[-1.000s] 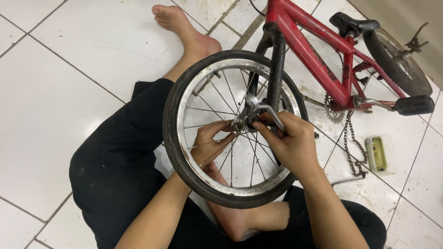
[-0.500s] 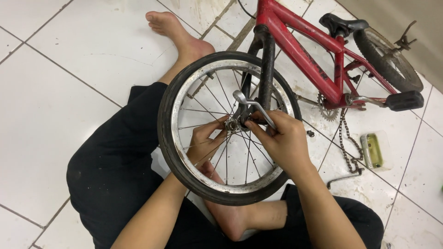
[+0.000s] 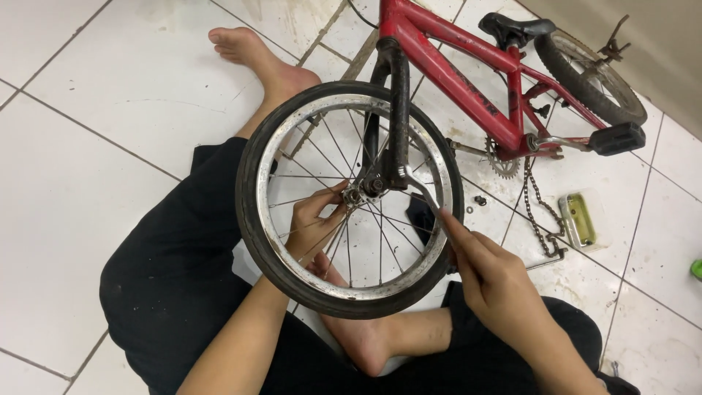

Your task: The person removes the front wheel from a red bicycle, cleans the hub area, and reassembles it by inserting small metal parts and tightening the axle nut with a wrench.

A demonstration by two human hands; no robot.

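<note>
Wheel (image 3: 344,289) w/ hub (image 3: 363,193) sitting frame centre. Left hand (image 3: 314,227) reaching thru spokes, pinching axle nut; right hand (image 3: 497,281), at 4 o'clock, gripping wrench (image 3: 420,192) seated on hub.

place: home floor – white tiles (image 3: 110,110) | barefoot sitter | red bicycle (image 3: 468,80) – upturned

Left hand (image 3: 316,223) reaches up from the lower left, forearm bare, wrist bent back a little, fingers (image 3: 333,196) curled and pinched together at their tips, thumb close against them. Right hand (image 3: 491,281) comes in from the lower right, forearm bare too, palm turned down, knuckles up; its fingers (image 3: 450,225) stretch forward, closed tight around something thin. Both arms angle inward, the hands apart from each other.
</note>
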